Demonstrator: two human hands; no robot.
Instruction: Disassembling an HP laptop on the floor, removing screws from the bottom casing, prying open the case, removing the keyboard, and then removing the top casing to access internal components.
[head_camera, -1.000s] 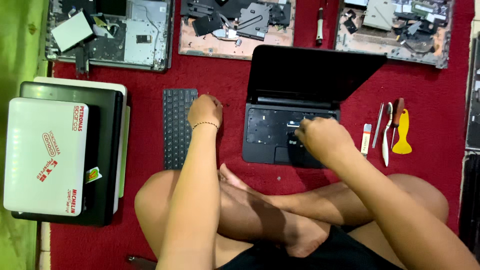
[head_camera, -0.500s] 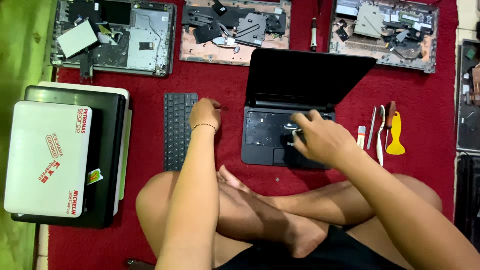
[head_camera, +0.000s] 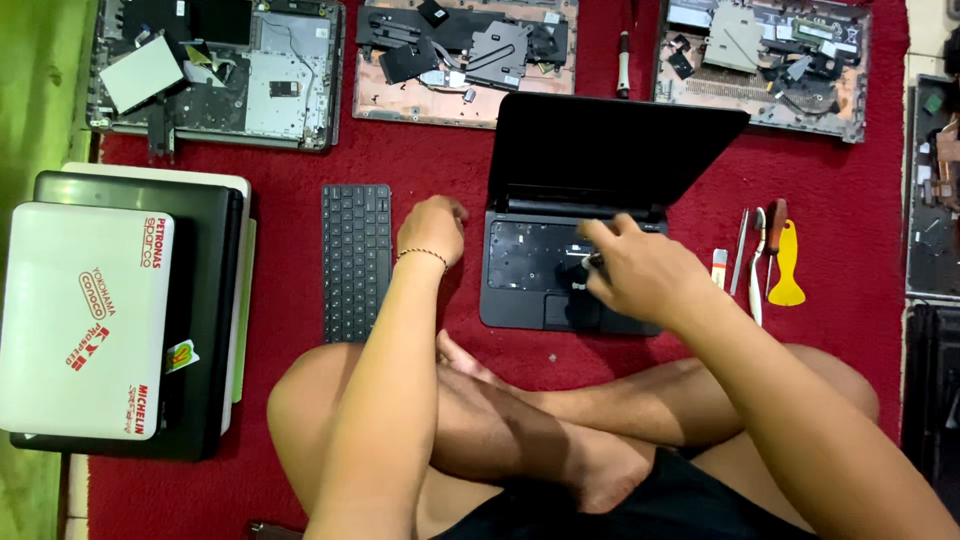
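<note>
Only the head cam here, looking straight down at my crossed legs on the red mat.

My right hand is over the small black laptop, which sits open right in front of me with its keyboard already out, so the bare tray under the keys is showing. The fingers are curled in, pinched around something dark at the tips, probably a screwdriver handle or a small part; too small and shadowed for me to say which. The grip looks tight, held low over the middle of the tray, which makes sense if I'm at a screw there.

My left hand rests on the mat between the laptop and the detached keyboard, fingers loosely curled under, holding nothing that I can see. It looks parked there for balance while I lean in.

The keyboard lies just left of that hand, out of the way but close. On the right, a little row of tools: tweezers, a red-handled tool and a yellow pry tool, all within easy reach. Far left there's a stack of closed laptops, and along the top three gutted laptop chassis.
</note>
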